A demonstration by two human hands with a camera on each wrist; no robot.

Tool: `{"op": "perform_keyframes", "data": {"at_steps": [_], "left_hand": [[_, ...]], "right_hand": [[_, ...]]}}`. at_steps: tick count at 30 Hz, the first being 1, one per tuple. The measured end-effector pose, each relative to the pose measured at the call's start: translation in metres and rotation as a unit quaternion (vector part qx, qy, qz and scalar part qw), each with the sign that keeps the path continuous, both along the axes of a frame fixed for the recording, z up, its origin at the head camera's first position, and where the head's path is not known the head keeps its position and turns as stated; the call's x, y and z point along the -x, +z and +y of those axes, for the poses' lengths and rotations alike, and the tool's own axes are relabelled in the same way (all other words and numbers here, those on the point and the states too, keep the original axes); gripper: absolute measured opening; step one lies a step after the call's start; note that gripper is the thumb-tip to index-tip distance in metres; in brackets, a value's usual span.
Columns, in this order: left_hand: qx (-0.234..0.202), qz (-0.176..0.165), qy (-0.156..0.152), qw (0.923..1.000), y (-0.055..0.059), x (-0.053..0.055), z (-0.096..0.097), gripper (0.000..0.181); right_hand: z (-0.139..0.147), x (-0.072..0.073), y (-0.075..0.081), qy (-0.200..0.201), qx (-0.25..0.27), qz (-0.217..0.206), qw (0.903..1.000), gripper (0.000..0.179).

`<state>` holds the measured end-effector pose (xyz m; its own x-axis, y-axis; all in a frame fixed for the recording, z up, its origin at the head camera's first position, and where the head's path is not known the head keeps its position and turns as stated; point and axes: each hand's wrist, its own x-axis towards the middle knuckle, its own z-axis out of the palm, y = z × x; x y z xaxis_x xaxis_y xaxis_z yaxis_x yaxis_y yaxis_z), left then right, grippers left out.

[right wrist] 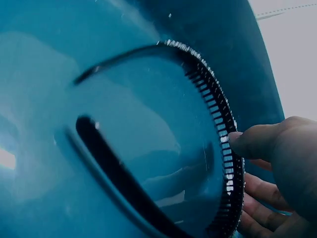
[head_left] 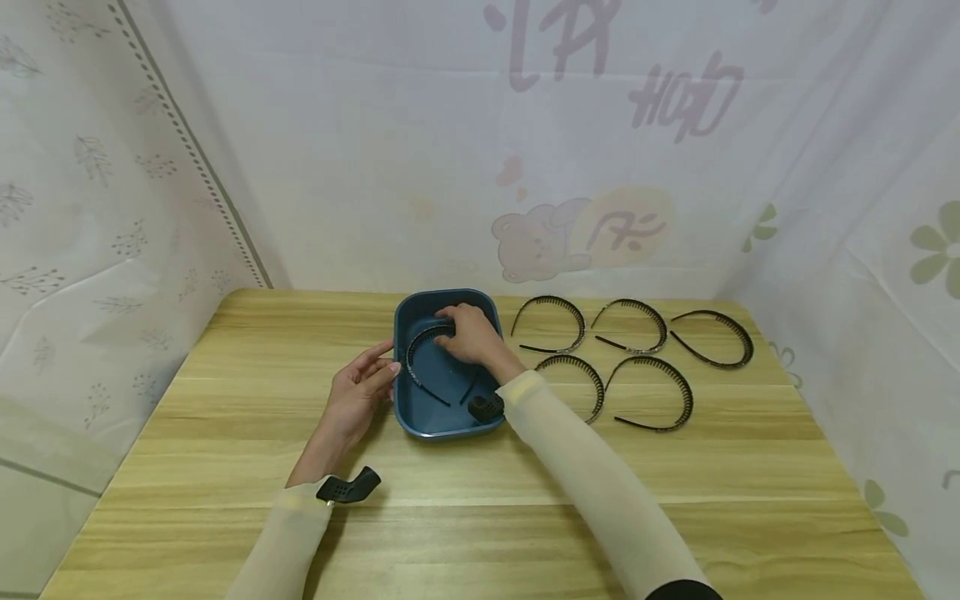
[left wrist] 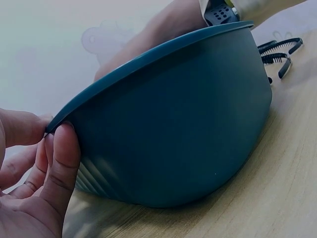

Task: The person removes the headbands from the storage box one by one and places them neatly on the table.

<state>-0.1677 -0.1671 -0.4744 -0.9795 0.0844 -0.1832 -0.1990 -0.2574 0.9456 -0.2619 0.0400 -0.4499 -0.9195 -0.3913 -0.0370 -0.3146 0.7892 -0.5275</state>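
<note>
A blue plastic basin [head_left: 442, 434] stands on the wooden table. My left hand [head_left: 358, 390] holds its left side; in the left wrist view the thumb and fingers [left wrist: 65, 148] pinch the rim. Inside the basin lies a black toothed headband [head_left: 410, 367] with a sparkly outer edge. My right hand [head_left: 474, 335] reaches in from the right and grips the headband by its curved top. In the right wrist view the thumb is on the toothed inner side and the fingers are on the outer edge. The two legs of the headband point toward the basin's near side.
Several more black headbands lie in two rows right of the basin, among them one at the far right [head_left: 748, 348] and one in the near row [head_left: 688, 400]. My right forearm partly covers another headband [head_left: 600, 387]. A printed white curtain [head_left: 360, 167] hangs behind the table.
</note>
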Motion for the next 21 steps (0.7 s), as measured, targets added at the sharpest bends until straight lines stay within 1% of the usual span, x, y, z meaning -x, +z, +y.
{"op": "perform_keyframes", "data": {"at_steps": [9,15,21], "left_hand": [[-0.005,0.003,-0.004,1.0,0.0004,0.0004,0.0005,0.055],[-0.005,0.004,-0.007,1.0,0.0013,0.0,0.0,0.055],[-0.008,0.004,-0.01,0.9999,0.0016,-0.0001,-0.0005,0.056]], "right_hand": [[-0.0003,-0.0009,-0.0042,-0.017,0.007,0.009,0.9998,0.035],[-0.0012,-0.0002,-0.0075,-0.021,0.011,0.016,0.9996,0.023],[-0.0018,0.0,-0.0084,-0.024,0.013,0.021,0.9994,0.022]]}}
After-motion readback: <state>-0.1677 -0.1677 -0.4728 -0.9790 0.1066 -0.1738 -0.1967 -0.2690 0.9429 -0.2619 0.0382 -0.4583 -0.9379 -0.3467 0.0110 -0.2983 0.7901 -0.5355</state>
